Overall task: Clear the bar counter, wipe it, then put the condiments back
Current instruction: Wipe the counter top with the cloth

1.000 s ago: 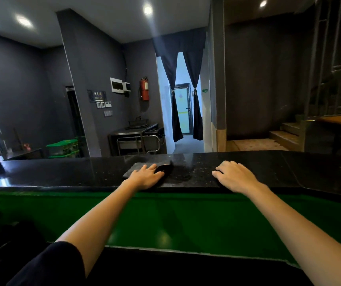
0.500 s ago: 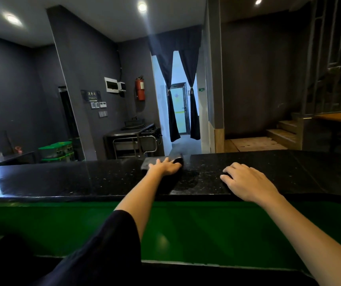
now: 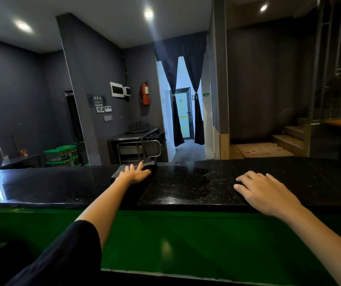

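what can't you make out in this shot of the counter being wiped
All from the head view:
- Cloth: mostly under the left hand, and dark against the black counter, so its outline is unclear.
- Counter ends: cut off by both frame edges. No condiments show, so where they are cannot be told.
- Wall sign: lettering too small to read.

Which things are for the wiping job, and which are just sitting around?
For the job:
- black counter
- dark cloth lying on it
- left hand, pressing flat on the cloth
- right hand, resting on the counter

Just sitting around:
- fire extinguisher on the wall
- green crates
- steel trolley
- curtains
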